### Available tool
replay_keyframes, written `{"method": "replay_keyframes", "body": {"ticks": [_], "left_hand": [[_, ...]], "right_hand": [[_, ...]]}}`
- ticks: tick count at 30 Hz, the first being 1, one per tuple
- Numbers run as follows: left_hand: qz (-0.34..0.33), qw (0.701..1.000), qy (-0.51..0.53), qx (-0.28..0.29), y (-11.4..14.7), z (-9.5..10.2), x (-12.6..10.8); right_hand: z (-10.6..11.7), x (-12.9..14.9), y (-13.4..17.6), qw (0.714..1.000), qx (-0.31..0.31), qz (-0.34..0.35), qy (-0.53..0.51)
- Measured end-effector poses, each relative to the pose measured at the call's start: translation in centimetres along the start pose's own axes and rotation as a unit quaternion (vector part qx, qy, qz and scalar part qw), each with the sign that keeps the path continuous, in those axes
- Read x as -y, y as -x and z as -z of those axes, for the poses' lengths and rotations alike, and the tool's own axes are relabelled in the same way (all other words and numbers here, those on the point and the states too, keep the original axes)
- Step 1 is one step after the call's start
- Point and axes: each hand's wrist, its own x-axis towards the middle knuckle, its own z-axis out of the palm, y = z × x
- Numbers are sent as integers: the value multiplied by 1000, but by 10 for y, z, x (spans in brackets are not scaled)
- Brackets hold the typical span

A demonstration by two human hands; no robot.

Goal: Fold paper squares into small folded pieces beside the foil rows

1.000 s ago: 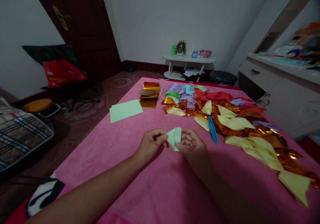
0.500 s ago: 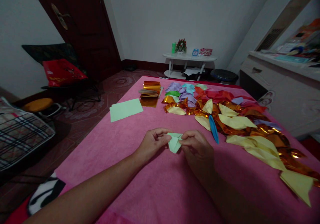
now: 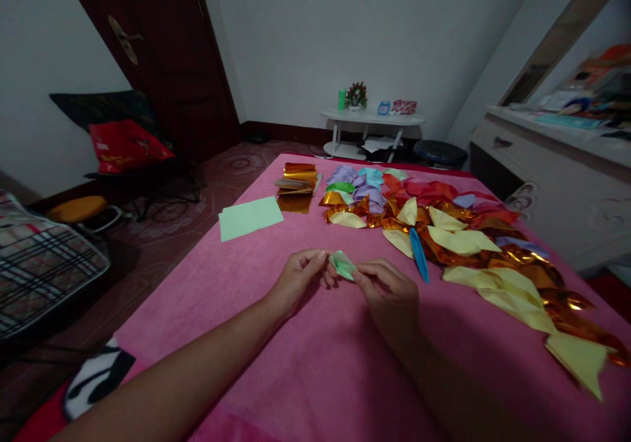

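I see R hand (image 3: 392, 294) pinching part-folded green paper (image 3: 344, 266), L hand (image 3: 300, 279) curled at edge, grip unclear; folded pcs (image 3: 463, 241) beyond R done, flat sheets (image 3: 251, 218) beyond L unfolded.

The folded paper (image 3: 344, 266) is small and pale green, doubled over into a compact piece with angled edges, a brighter green toward its lower part. It sits tilted between 2 hands, sloping from upper left to lower right. The right hand (image 3: 389, 292) pinches its lower right corner; its left edge is beside the left hand (image 3: 303, 274), though blur makes contact there hard to confirm.
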Motion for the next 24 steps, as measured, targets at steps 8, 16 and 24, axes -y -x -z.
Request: {"method": "replay_keyframes", "body": {"ticks": [8,16,24], "left_hand": [[-13,994,-100,-45,-3,-3,3],[-48,996,-80,-5,0,-7,4],[-66,998,0,-7,3,-13,0]], "right_hand": [[-6,-12,1,986,-18,-127,-102],[-13,-15,-1,916,1,-261,-306],[-23,8,4,843,111,-318,-420]]}}
